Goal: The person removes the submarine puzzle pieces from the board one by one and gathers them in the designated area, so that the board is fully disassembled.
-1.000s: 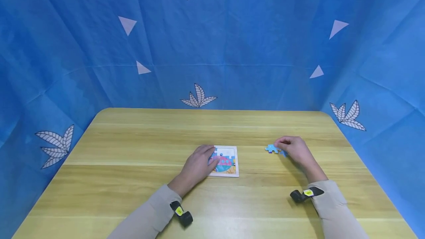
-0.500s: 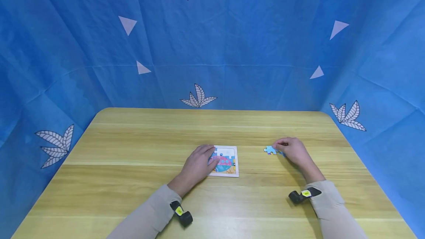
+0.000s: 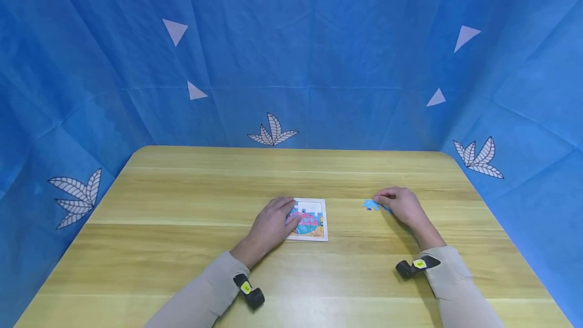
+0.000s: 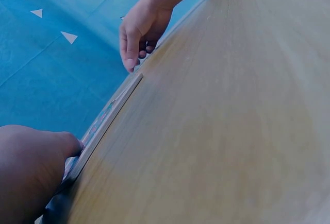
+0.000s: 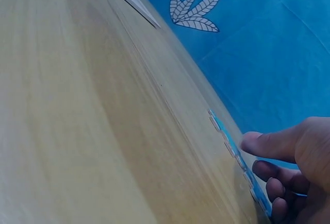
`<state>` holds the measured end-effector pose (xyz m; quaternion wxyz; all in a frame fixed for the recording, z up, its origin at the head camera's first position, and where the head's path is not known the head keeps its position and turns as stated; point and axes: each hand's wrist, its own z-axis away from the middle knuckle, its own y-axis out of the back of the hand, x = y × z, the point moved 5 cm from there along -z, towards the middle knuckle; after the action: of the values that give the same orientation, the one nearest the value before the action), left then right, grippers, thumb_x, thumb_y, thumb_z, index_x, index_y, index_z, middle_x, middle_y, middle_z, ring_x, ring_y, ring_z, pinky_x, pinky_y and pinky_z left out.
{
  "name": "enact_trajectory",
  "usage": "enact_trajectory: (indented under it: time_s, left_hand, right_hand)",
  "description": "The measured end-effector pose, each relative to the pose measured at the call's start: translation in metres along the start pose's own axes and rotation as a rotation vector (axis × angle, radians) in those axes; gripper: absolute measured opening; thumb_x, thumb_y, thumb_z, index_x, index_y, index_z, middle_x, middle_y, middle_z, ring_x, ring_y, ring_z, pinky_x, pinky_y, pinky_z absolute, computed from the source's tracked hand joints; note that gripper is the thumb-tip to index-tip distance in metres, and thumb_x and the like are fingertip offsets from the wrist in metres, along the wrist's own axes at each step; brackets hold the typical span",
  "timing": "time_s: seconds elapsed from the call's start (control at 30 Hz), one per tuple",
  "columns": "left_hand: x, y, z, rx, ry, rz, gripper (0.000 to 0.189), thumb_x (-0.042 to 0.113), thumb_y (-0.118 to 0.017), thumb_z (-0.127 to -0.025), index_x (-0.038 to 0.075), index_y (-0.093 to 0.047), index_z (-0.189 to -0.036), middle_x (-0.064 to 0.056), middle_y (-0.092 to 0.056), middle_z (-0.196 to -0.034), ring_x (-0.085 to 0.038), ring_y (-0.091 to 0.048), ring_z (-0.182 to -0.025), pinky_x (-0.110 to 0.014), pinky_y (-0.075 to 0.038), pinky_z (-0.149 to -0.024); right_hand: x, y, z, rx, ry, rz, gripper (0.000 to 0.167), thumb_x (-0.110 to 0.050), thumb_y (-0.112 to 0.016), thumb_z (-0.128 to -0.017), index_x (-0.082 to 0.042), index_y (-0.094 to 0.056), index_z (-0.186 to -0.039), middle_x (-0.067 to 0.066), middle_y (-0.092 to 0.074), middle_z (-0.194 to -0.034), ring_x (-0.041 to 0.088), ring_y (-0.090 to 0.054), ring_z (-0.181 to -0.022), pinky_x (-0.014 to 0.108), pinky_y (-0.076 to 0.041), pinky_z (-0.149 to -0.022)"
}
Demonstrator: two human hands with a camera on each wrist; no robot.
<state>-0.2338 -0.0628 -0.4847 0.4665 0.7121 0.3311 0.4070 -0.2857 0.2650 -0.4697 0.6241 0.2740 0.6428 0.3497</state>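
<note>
My left hand [image 3: 269,224] rests at the left side of a framed jigsaw puzzle [image 3: 311,238], thumb over the pink, teal and yellow picture, fingers along the upper left edge. The hand hides the puzzle's left part. White backing shows near the top of the frame. In the left wrist view the left thumb [image 4: 72,142] lies on the frame's rim. To the right, my right hand [image 3: 403,207] has thumb and fingertips at a light-blue puzzle piece [image 3: 370,205], pinching at its upper right. More blue pieces [image 5: 255,185] lie beneath the curled fingers, partly covered.
The wooden table [image 3: 209,191] stretches around both hands, with bare wood between the puzzle and the loose pieces. A blue curtain [image 3: 309,54] with leaf and triangle prints hangs behind it. A small black camera [image 3: 254,297] is strapped to each wrist.
My right hand has shifted slightly left, and the light-blue piece has moved with it. The left hand and the framed puzzle have stayed in place.
</note>
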Motion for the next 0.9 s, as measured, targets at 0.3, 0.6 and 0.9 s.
enact_trajectory:
  time_s: [0.3,0.6,0.9]
  left_hand:
    - [-0.001,0.0,0.0,0.003,0.012,0.028,0.053,0.042,-0.058,-0.098,0.002,-0.06,-0.133,-0.009,-0.057,-0.136,-0.027,-0.049,-0.129,-0.038,-0.037,-0.111]
    - [-0.005,0.01,0.001,-0.002,0.081,0.146,0.051,0.04,-0.06,-0.097,0.004,-0.06,-0.133,-0.01,-0.056,-0.137,-0.029,-0.048,-0.13,-0.043,-0.037,-0.111]
    - [0.001,0.018,0.015,-0.073,-0.058,0.108,0.055,0.042,-0.07,-0.09,0.008,-0.061,-0.132,-0.008,-0.057,-0.136,-0.026,-0.051,-0.128,-0.042,-0.042,-0.107]
  right_hand:
    - [-0.006,0.002,0.004,0.014,0.014,-0.057,0.031,-0.031,-0.059,-0.099,-0.006,-0.072,-0.113,0.02,-0.063,-0.123,0.042,-0.053,-0.118,0.057,-0.043,-0.097]
    - [-0.042,-0.008,0.009,0.037,0.118,-0.058,0.024,-0.027,-0.063,-0.097,-0.009,-0.075,-0.108,0.01,-0.07,-0.107,0.027,-0.062,-0.094,0.039,-0.05,-0.076]
    - [-0.077,-0.028,0.008,-0.004,0.193,-0.1,0.02,-0.023,-0.068,-0.094,-0.01,-0.075,-0.107,0.001,-0.07,-0.098,0.017,-0.058,-0.08,0.033,-0.048,-0.066]
